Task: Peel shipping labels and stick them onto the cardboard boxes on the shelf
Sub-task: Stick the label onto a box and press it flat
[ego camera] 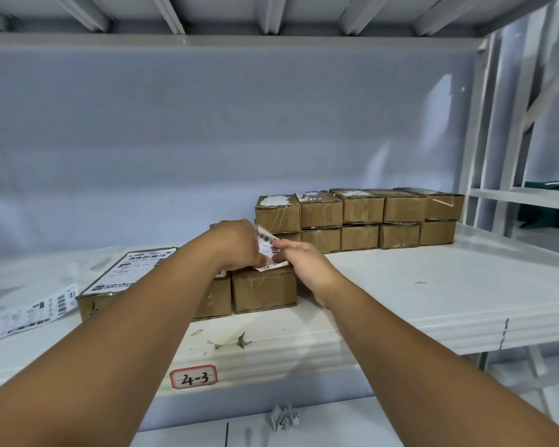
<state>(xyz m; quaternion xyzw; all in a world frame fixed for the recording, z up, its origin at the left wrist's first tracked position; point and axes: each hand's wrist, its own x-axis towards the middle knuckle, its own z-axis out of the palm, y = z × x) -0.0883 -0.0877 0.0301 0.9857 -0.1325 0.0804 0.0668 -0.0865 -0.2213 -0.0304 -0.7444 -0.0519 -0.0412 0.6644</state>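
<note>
Both my hands meet over a small cardboard box [263, 290] near the shelf's front edge. My left hand [236, 246] and my right hand [304, 262] each pinch a white shipping label [269, 250] with a barcode, held curled just above the box's top. To the left lies a larger flat box [110, 285] with a label stuck on its top. A strip of more labels [29, 312] trails off the shelf's left end. A further small box [213, 296] sits under my left forearm, partly hidden.
A two-high row of small boxes [362, 217] stands along the back right of the white shelf [433, 285]. The shelf edge carries a tag reading 4-3 [193, 377]. White uprights [484, 130] rise at the right, and a shelf deck hangs overhead.
</note>
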